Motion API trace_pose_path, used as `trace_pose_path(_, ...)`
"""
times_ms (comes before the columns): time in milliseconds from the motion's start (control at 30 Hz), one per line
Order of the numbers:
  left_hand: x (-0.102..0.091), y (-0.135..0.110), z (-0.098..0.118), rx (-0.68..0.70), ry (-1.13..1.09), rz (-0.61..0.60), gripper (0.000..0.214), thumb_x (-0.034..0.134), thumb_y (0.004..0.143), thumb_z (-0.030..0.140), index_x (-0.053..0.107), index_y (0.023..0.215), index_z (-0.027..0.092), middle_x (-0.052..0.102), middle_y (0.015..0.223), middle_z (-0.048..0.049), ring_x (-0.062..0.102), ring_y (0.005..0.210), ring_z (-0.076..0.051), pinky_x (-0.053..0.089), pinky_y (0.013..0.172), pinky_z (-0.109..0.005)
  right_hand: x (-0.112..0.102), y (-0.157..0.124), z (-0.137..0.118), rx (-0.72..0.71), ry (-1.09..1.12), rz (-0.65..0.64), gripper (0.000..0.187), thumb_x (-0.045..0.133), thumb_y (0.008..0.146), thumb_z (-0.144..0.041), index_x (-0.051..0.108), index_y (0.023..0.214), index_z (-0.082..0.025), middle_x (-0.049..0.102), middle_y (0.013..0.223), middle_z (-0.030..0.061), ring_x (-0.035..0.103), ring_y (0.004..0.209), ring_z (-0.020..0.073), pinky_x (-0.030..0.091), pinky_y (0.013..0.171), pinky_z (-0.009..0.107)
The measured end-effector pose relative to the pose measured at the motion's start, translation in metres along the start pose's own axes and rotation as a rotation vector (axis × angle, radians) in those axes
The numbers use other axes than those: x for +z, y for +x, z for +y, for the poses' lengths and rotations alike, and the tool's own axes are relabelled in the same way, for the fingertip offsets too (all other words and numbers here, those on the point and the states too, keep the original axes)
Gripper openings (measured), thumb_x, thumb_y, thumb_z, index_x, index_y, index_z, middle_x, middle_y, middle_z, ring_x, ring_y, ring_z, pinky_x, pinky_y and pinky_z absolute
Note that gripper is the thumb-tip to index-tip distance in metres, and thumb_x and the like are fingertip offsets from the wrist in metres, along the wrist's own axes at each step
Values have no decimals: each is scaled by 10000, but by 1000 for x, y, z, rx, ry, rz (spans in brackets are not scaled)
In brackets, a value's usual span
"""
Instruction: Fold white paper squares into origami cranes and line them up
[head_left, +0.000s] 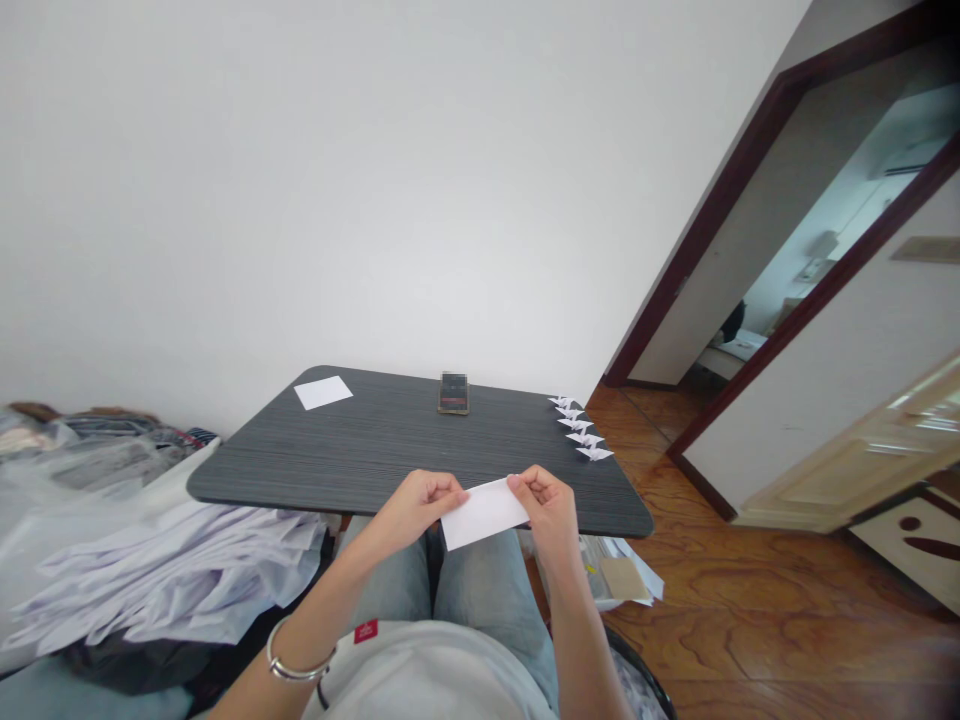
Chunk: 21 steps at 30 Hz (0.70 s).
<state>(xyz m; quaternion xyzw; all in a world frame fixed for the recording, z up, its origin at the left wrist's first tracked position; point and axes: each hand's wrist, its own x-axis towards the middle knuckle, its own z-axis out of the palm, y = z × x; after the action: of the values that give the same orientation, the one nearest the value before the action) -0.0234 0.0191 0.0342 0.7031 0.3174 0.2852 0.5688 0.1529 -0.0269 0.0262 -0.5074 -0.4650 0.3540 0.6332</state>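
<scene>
In the head view, your left hand (414, 510) and right hand (544, 508) pinch a white rectangular paper strip (484, 514) by its short ends, fingers closed on it, keeping it flat above the near edge of the dark grey wood-grain counter (375, 445). On that counter lie a smooth white paper square (323, 392), a dark rectangular smartphone (454, 393) and a neat row of folded white paper cranes (581, 428).

Straight past the fingers (447, 488), a smartphone (454, 393) on a dark grained tabletop (375, 450). Ahead left, a white sheet (323, 392); ahead right, five paper cranes (580, 428). Down left of the fingers, rumpled white paper (165, 580).
</scene>
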Motion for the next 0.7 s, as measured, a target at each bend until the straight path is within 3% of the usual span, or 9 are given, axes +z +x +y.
trace_pose_path(133,-2,-2,3,25,7,12,341,522,751,418,499,575,127,340,448,67,286,430,-54,178,428,-197,-1,1,-1,38,24,17,323,648,653,-420,483,553,-161,457,432,-49,331,367,52,203,335,177)
trace_pose_path(300,0,-1,10,24,-39,12,389,529,746,407,401,490,144,389,430,58,314,415,-47,178,421,-193,-3,3,3,85,69,-4,347,653,642,-446,475,539,-166,421,401,-64,286,335,42,186,304,167)
trace_pose_path(700,-10,-3,9,-35,-150,-5,295,539,743,377,511,597,123,588,512,-11,525,484,-98,382,508,-200,-5,6,7,75,93,38,351,658,640,-434,450,530,-172,421,404,-68,290,334,43,181,300,170)
